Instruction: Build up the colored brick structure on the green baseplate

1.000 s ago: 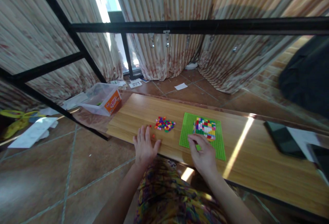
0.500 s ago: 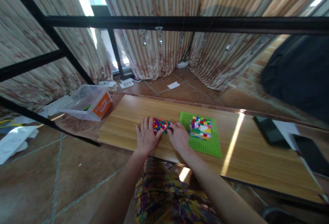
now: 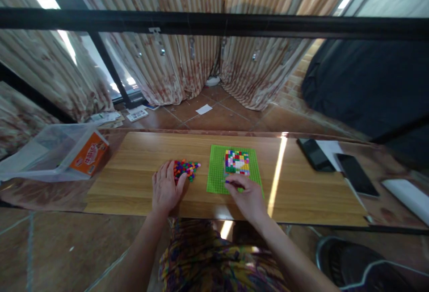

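My left hand point(image 3: 166, 188) lies flat on the wooden board, fingers stretched out, against the left side of a pile of small colourful bricks point(image 3: 187, 169). Pinched between thumb and forefinger of my right hand point(image 3: 246, 193) is a tiny dark purple brick point(image 3: 227, 181). That hand hovers over the near part of a green baseplate point(image 3: 216, 176). On the baseplate stands a multicoloured brick block point(image 3: 237, 161), with white, red, yellow, green and blue pieces on top. My right fingers are just in front of the block's near side; whether they touch it I cannot tell.
At the left stands a clear plastic bin point(image 3: 50, 149) with an orange label. Two dark phone-like devices, one farther back point(image 3: 315, 154) and one nearer point(image 3: 357, 174), lie at the right by white paper. A black metal bar point(image 3: 214, 25) crosses beyond the board point(image 3: 134, 158).
My right hand has left the brick pile and moved right to the baseplate, a small purple brick in its fingers. My left hand stays by the pile. The view has turned right.
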{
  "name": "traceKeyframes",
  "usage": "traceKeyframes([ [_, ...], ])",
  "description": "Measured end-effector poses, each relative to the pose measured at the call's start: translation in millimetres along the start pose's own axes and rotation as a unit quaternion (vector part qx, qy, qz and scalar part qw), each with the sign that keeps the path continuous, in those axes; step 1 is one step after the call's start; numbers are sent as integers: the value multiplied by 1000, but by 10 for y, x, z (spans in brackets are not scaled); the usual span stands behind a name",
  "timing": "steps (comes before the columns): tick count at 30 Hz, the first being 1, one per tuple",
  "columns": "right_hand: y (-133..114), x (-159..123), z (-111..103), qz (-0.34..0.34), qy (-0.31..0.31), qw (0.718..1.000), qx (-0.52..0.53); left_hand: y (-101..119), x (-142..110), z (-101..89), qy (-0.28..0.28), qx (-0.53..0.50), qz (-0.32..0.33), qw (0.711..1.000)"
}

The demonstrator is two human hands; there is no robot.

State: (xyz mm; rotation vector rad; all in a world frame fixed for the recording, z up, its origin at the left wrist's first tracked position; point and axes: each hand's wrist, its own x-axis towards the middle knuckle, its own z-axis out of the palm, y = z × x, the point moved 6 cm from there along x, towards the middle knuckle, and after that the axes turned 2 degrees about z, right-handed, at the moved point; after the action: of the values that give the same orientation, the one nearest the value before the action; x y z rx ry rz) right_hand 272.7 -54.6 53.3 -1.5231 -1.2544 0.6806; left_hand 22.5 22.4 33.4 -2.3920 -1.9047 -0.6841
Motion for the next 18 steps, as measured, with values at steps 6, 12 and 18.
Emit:
traceKeyframes([
  [6,279,241,-705,56,131,990,5,8,30,-7,-2,12,-2,1000],
  [12,129,449,-663,-8,103,992,-73,-16,42,-3,-4,20,-3,1000],
  [18,129,470,-576,-38,87,990,-102,-17,43,2,-3,28,-7,1000],
])
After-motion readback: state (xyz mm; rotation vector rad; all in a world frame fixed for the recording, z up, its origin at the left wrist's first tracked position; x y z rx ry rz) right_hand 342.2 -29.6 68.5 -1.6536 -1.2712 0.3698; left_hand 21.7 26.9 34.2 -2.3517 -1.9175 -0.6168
